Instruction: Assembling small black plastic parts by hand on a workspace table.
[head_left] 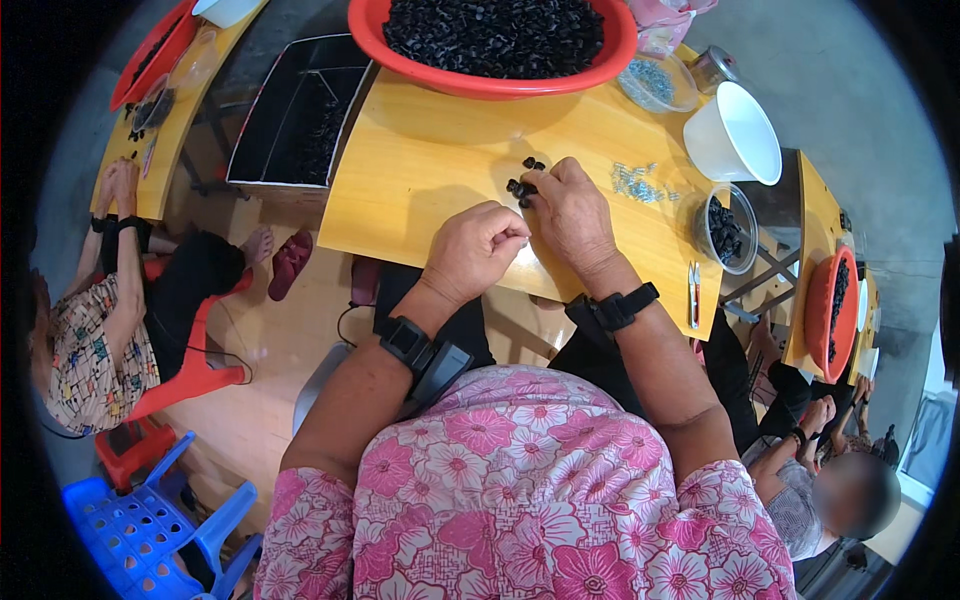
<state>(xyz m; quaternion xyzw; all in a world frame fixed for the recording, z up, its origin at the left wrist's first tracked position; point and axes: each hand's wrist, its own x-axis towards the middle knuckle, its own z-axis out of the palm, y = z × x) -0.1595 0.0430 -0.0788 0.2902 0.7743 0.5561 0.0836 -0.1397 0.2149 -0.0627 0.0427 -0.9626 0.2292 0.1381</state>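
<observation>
My left hand point(470, 250) is closed above the near part of the yellow table point(400, 180), thumb and forefinger pinched together. A tiny pale glint shows at its fingertips, too small to name. To its right, my right hand point(575, 215) reaches down with bent fingers to a few small black pieces point(518, 188) on the tabletop. Its thumb and forefinger close on one of them. Small clear pieces point(640, 183) lie loose to the right of that hand. Beyond them, a clear tub point(703, 238) with black pieces in it sits at the table's right edge.
A large red basin point(370, 45) heaped with black pieces stands at the far edge. To its right are a bowl of clear pieces point(652, 82), a metal tin point(714, 68) and a white tub point(733, 133). A slim pointed tool point(694, 295) lies front right. People sit at tables on both sides.
</observation>
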